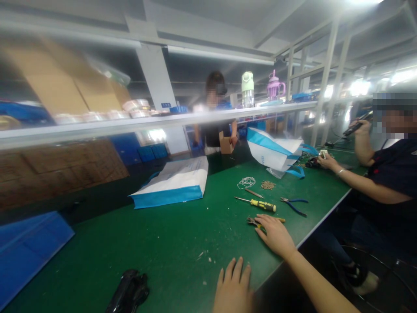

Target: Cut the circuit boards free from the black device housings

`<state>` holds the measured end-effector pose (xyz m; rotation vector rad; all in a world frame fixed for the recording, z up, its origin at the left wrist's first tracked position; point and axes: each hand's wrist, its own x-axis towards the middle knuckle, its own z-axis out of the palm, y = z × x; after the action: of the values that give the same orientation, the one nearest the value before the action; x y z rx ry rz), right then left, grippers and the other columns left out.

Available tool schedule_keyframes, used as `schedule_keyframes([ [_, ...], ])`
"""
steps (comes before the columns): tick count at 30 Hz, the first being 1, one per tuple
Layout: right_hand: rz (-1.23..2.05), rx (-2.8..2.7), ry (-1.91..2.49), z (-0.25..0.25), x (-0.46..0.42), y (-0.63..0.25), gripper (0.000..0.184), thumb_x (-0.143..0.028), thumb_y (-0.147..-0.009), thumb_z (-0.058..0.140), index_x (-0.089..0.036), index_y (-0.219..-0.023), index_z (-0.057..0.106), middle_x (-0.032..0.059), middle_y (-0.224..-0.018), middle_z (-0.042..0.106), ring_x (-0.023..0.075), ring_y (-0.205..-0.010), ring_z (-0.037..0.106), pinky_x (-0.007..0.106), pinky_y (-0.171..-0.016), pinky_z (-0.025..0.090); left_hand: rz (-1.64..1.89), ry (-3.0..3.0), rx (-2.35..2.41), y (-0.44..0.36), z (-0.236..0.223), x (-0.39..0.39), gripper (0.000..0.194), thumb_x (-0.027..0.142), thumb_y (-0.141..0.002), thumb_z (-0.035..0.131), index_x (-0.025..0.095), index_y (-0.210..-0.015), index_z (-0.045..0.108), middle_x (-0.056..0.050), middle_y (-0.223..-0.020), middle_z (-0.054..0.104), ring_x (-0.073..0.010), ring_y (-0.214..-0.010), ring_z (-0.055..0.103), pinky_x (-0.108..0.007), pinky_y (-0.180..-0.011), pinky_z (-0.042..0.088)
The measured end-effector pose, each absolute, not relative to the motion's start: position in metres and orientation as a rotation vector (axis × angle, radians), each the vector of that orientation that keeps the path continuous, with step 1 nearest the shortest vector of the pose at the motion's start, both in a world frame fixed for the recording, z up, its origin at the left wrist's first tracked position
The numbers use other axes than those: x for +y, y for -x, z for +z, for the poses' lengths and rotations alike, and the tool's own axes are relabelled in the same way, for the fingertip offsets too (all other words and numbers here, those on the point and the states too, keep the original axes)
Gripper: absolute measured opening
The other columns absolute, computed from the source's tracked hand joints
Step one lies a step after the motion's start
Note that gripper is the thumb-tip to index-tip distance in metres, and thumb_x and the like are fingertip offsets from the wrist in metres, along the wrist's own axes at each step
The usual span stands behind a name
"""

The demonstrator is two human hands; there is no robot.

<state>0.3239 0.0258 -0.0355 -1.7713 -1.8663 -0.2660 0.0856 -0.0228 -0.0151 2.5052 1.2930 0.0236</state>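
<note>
My left hand (233, 287) lies flat on the green bench top (163, 243), fingers spread and nothing in them. To its right, my right hand (276, 234) reaches over a pair of yellow-handled pliers (251, 221), covering the middle of the handles. Its fingers are stretched out over the tool, not wrapped round it. Just beyond lie a yellow and black screwdriver (263, 205) and a thin brown rod-like tool (254, 193). Blue-handled pliers (295, 205) rest farther right. Behind these are a heap of small brass-coloured parts (268, 185) and a tangle of white loops (246, 182).
White and blue bags (172, 174) lie on the bench. A black bundle (128, 291) is near the front, a blue box (29, 248) at left. Bottles (247, 89) stand on the overhead shelf (195, 117). A co-worker (391, 169) handles parts at right; another person (215, 126) holds a carton opposite.
</note>
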Motion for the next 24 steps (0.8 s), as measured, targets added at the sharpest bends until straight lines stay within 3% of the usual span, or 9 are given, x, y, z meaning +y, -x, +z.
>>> schedule_keyframes([
  [19, -0.219, -1.859, 1.776, -0.037, 0.026, -0.324, 0.037, -0.035, -0.091, 0.048, -0.023, -0.124, 0.061, 0.0063, -0.131, 0.059, 0.0240, -0.122, 0.051, 0.044, -0.105, 0.037, -0.063, -2.476, 1.333, -0.089, -0.010, -0.021, 0.055, 0.036, -0.083, 0.044, 0.032, -0.139, 0.046, 0.004, -0.152, 0.031, -0.0270, -0.142, 0.027, -0.054, -0.115, 0.025],
  [24, -0.194, -1.844, 1.774, -0.041, 0.029, -0.324, 0.037, -0.034, -0.090, 0.049, -0.024, -0.124, 0.062, 0.0046, -0.132, 0.059, 0.0241, -0.123, 0.051, 0.044, -0.107, 0.037, -0.014, -2.485, 1.431, -0.095, -0.022, -0.017, 0.043, 0.034, -0.089, 0.042, 0.036, -0.130, 0.055, 0.003, -0.146, 0.041, -0.0288, -0.137, 0.037, -0.055, -0.111, 0.034],
])
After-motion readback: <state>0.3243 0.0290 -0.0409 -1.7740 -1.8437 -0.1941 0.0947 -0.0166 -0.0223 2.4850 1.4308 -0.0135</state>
